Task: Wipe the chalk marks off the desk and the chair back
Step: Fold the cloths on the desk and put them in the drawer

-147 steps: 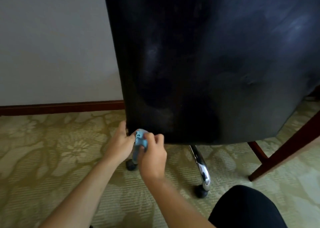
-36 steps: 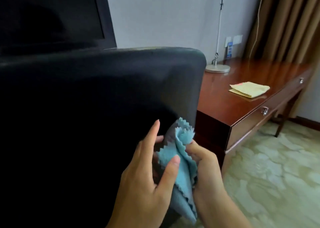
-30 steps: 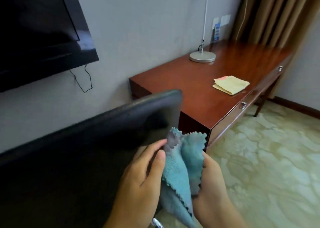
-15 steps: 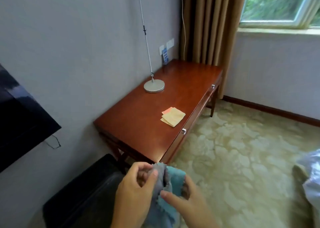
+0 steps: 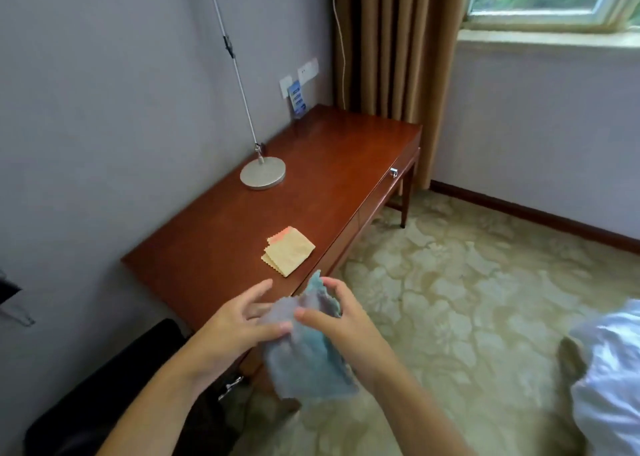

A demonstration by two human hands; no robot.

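A light blue cloth (image 5: 306, 358) with a zigzag edge hangs between both my hands above the near corner of the reddish wooden desk (image 5: 322, 185). My left hand (image 5: 235, 320) pinches its left side with fingers spread. My right hand (image 5: 341, 317) grips its upper right edge. The black chair back (image 5: 114, 393) shows at the lower left, below my left forearm. No chalk marks are visible on the desk top from here.
A stack of folded yellow and pink cloths (image 5: 289, 250) lies on the desk. A silver lamp base (image 5: 263, 176) with a thin pole stands by the wall. Brown curtains (image 5: 391, 40) hang behind the desk. White bedding (image 5: 609, 379) is at the right over patterned carpet.
My view has risen from the bottom edge of the chair back to the desk top. Both hands have stayed on the blue cloth and spread it wider in front of the desk.
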